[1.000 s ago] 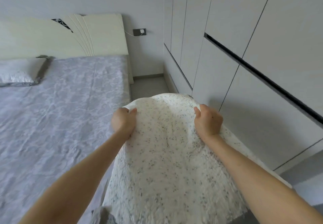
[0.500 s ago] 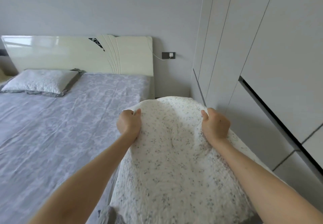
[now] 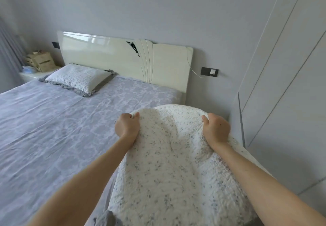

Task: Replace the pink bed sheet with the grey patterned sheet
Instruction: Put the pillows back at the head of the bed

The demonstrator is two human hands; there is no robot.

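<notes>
Leftward, beside left grip [image 3: 127, 127] on pillow [image 3: 169, 164], grey patterned sheet [image 3: 53, 128]

Both hands, left hand [image 3: 127, 127] and right hand [image 3: 215, 130], grip the speckled white pillow [image 3: 169, 172] near right of the bed; grey patterned sheet [image 3: 53, 119] spread, second pillow [image 3: 77, 77] far left by headboard [image 3: 109, 54].

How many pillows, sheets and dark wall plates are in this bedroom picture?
Pillows: 2, far pillow, held pillow
Sheets: 1, grey patterned sheet
Dark wall plates: 2, left plate, right plate
Total: 5
</notes>
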